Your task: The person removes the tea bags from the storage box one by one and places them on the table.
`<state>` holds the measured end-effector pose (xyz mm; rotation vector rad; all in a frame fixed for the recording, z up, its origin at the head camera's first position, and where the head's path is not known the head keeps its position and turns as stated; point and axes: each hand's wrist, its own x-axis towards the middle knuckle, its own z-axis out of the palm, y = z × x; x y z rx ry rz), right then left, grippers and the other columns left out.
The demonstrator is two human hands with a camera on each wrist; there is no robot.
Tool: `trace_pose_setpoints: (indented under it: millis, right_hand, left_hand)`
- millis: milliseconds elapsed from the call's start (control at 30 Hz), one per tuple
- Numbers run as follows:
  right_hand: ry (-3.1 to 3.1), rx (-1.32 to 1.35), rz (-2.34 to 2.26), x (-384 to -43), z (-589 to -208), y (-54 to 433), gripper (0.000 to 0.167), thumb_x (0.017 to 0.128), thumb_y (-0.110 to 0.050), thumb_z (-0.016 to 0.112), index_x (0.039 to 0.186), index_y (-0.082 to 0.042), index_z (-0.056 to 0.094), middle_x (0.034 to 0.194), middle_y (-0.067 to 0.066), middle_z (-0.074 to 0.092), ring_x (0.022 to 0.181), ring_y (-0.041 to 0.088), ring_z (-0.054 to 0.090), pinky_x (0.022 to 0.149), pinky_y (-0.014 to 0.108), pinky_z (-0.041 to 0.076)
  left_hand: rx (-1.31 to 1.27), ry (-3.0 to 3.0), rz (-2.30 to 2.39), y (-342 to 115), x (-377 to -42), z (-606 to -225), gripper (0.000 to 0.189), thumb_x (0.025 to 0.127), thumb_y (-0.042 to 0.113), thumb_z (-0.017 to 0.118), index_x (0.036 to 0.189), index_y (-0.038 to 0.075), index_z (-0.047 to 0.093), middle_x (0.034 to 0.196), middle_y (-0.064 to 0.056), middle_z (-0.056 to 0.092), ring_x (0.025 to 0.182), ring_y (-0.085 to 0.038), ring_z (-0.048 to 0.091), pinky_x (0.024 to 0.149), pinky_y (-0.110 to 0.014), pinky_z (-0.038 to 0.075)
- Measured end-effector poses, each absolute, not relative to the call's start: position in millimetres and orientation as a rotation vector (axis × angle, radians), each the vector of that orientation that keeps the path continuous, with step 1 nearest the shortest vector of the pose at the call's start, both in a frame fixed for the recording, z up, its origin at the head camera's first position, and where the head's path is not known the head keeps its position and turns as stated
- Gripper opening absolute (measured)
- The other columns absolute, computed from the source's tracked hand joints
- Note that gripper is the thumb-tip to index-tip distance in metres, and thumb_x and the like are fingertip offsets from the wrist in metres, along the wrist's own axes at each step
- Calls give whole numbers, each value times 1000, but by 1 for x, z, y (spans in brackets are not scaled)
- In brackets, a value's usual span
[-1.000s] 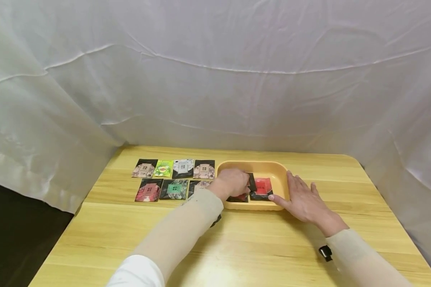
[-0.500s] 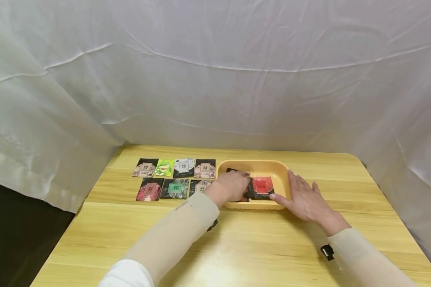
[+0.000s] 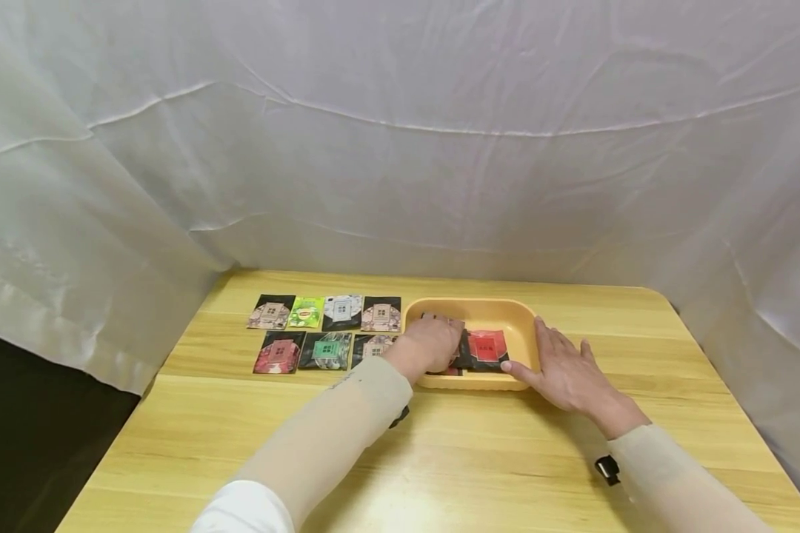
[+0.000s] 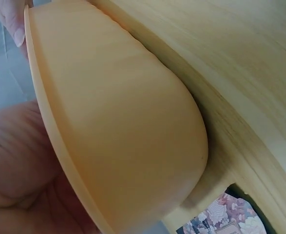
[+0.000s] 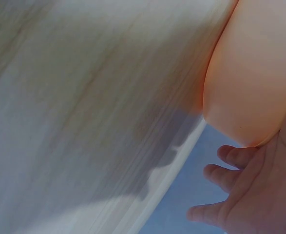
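My left hand (image 3: 433, 344) reaches over the left part of a yellow-orange plastic tray (image 3: 520, 314), fingers pointing down among dark tea bag sachets (image 3: 463, 355). Its fingertips are hidden, and I cannot tell whether they pinch a sachet. In the left wrist view the palm (image 4: 21, 161) shows behind the tray wall (image 4: 118, 112). A red-and-black tea sachet (image 3: 487, 348) lies flat right of that hand inside the tray. My right hand (image 3: 567, 370) rests with straight fingers along the tray's right end, thumb at the near rim; its spread fingers show in the right wrist view.
Two rows of tea sachets lie left of the tray, among them a green-yellow one (image 3: 304, 312), a black-and-white one (image 3: 342, 312) and a green-labelled one (image 3: 325, 351). The wooden table (image 3: 493, 459) ends at a pale curtain (image 3: 440, 185) behind.
My left hand has shifted slightly about the tray's left part, and the sachets beneath it have moved a little. The right hand stays at the tray's right end.
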<state>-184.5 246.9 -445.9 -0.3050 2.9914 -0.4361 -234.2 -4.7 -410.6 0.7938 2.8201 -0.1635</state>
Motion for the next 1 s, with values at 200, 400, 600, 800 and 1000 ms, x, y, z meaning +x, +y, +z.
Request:
trace_pose_setpoints:
  millis: [200,400,600,800,1000]
  right_hand:
    - [2987,-302,-442,-184,-446,247,116,97,-80,44,167,5,4,165,38,27,152,57,28,116,85,10]
    - [2997,-303,-435,-184,-447,247,116,98,-79,44,166,6,5,164,39,30,151,57,29,115,86,11]
    - [2989,-298,-436,-184,-446,247,117,98,-80,44,166,6,4,164,39,29,151,58,29,115,86,11]
    - [2991,-294,-430,-184,-447,246,116,98,-80,44,166,6,4,163,39,29,150,58,30,115,86,12]
    - [2991,-295,-428,-184,-446,246,115,98,-79,43,167,4,2,163,40,29,150,59,30,115,86,12]
  left_hand:
    - [751,2872,-217,-3,-234,-410,67,94,34,79,151,15,52,143,-9,60,129,-27,51,112,-40,50]
    - [803,2930,-399,-2,-231,-409,84,89,33,82,159,11,42,148,-11,51,134,-29,47,119,-44,46]
    - [834,2954,-443,-2,-230,-411,85,89,38,81,158,9,41,138,-10,53,125,-27,49,109,-36,53]
    - [863,2966,-388,-4,-231,-409,80,92,49,79,152,9,45,137,-9,54,120,-25,51,105,-32,54]
    - [875,2969,-302,-7,-231,-408,85,89,49,83,153,10,43,141,-11,54,122,-27,54,106,-33,54]
